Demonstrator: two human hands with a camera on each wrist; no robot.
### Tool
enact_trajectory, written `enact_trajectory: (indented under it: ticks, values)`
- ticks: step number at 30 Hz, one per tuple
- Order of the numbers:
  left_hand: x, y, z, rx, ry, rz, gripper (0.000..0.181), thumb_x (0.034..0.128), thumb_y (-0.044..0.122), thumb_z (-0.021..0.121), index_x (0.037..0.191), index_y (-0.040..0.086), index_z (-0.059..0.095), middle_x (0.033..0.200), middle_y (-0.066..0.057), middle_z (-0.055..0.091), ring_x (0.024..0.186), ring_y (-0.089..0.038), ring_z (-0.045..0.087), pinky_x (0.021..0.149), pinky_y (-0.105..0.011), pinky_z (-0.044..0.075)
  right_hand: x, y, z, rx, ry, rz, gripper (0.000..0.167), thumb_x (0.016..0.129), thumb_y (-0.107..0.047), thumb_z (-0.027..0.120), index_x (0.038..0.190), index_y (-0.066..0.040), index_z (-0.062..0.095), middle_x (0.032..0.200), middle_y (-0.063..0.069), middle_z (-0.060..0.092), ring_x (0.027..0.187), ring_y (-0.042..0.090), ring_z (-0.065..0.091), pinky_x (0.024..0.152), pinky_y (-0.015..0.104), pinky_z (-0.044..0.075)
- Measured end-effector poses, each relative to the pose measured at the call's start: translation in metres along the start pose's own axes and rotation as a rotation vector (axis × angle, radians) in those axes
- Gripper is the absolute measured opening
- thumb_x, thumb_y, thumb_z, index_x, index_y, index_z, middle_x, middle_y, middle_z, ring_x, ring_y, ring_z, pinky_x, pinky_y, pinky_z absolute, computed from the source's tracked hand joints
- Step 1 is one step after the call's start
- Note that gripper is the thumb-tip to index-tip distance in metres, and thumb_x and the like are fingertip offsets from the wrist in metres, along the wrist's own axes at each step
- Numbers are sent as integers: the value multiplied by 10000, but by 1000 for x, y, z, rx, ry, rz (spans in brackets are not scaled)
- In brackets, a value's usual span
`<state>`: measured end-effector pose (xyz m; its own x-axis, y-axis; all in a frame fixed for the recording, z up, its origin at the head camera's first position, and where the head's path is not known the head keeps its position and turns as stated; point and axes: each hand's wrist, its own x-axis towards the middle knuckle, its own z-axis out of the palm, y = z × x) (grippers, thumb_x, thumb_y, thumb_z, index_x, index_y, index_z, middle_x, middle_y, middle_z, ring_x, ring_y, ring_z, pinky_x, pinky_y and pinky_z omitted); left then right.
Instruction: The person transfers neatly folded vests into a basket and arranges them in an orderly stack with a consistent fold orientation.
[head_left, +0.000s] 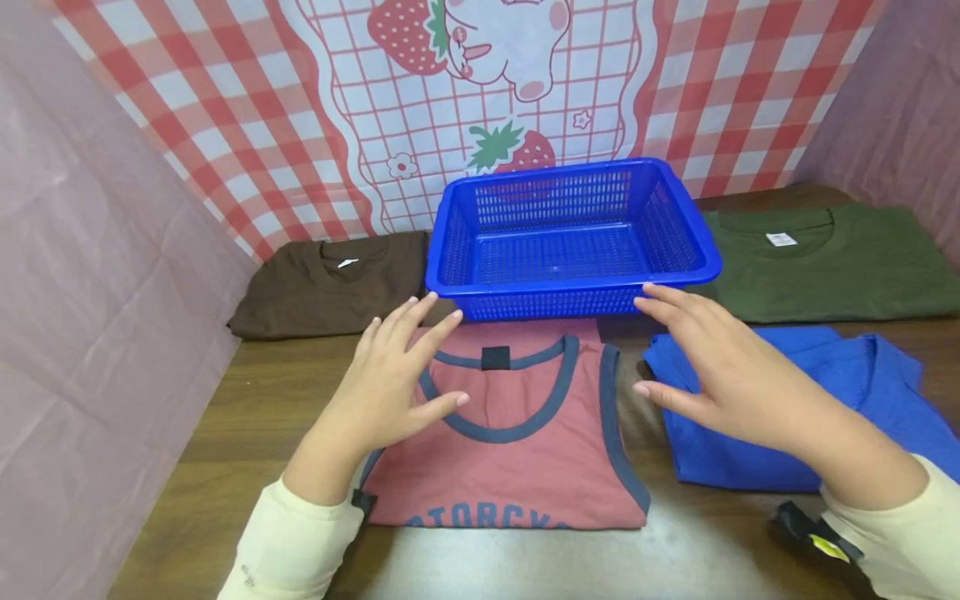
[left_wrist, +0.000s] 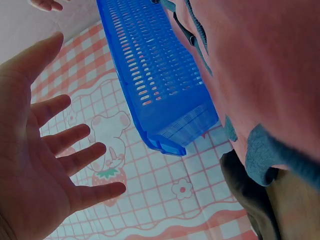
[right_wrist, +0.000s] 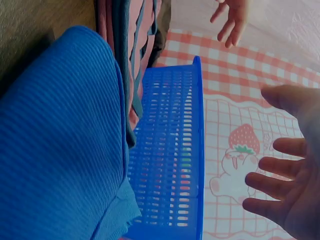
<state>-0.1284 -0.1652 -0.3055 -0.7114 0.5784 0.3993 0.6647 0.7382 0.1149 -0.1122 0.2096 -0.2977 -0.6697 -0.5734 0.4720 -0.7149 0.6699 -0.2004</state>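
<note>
Our left hand (head_left: 382, 383) and right hand (head_left: 727, 375) are both wide, fingers spread and holding nothing. Going from the left, we see a pale pink curtain (head_left: 90, 250), then a folded brown shirt (head_left: 367, 287) with a white label, near the back of the wooden surface (head_left: 247, 433). Our left hand hovers by the left shoulder of a red tank top (head_left: 510, 475), which lies folded and flat in the middle, dark blue trim at its openings, part of some lettering along its near edge. Just behind it stands a blue basket (head_left: 570, 287) of mesh, before a red-checked cloth (head_left: 247, 75) with strawberries. Our right hand hovers over the left part of a folded blue garment (head_left: 862, 375); behind that, farther right, lies a folded green shirt (head_left: 840, 267).
</note>
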Motion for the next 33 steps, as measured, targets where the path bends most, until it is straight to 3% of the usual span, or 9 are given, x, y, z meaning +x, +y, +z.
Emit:
enact_trajectory:
  ticks: [5,8,12,19,23,25,27,33]
  values:
    - [2,0,-2,-3,116,86,705,796,388,776,1382,87,525,1435,-196,449,1284,-376,444,1001,-611,381,4,-5,2,2,141,-21,738,969,-589,416,1337,46,486,1352,223,497,1249,403,447,1116,395,318]
    - [3,1,-4,-5,176,119,614,785,324,787,1299,52,592,1365,-211,510,1199,-370,516,961,-569,432,6,-9,3,-1,195,-22,713,976,-576,415,1288,57,522,1296,218,538,1204,399,482,1040,435,371]
    - [3,3,-7,-22,203,128,534,789,282,793,1237,40,632,1318,-212,545,1169,-368,542,937,-562,457,6,-12,5,8,236,-5,697,974,-566,423,1254,62,543,1257,216,565,1163,394,514,943,495,400]
    - [0,2,-9,-60,229,130,452,794,230,790,1176,25,661,1247,-202,589,1132,-355,567,925,-539,478,3,-16,10,64,235,44,656,963,-563,450,1216,31,569,1227,180,584,1129,347,540,931,445,421]
    - [-3,1,-8,-69,244,140,437,787,218,795,1150,12,668,1207,-206,605,1107,-351,577,923,-515,489,0,-21,11,136,203,113,432,889,-279,715,1203,-15,579,1173,107,602,1001,256,609,872,247,467]
    - [-5,1,-7,-72,246,132,432,782,215,798,1141,9,672,1196,-206,609,1098,-348,580,918,-507,494,-2,-24,12,186,180,168,432,807,-108,778,1190,-45,588,1142,69,607,932,217,633,827,154,471]
    - [-7,2,-8,-76,237,113,425,786,219,797,1135,9,676,1199,-199,607,1094,-341,582,917,-498,497,-2,-27,13,235,160,220,440,777,-44,793,1170,-60,597,1116,46,609,905,207,643,810,103,470]
    - [-14,5,-9,-98,187,17,393,805,246,788,1111,20,688,1216,-146,608,1104,-303,584,918,-470,502,-5,-30,21,283,110,294,350,812,-51,770,1121,-48,605,1079,43,608,931,197,624,797,155,513]
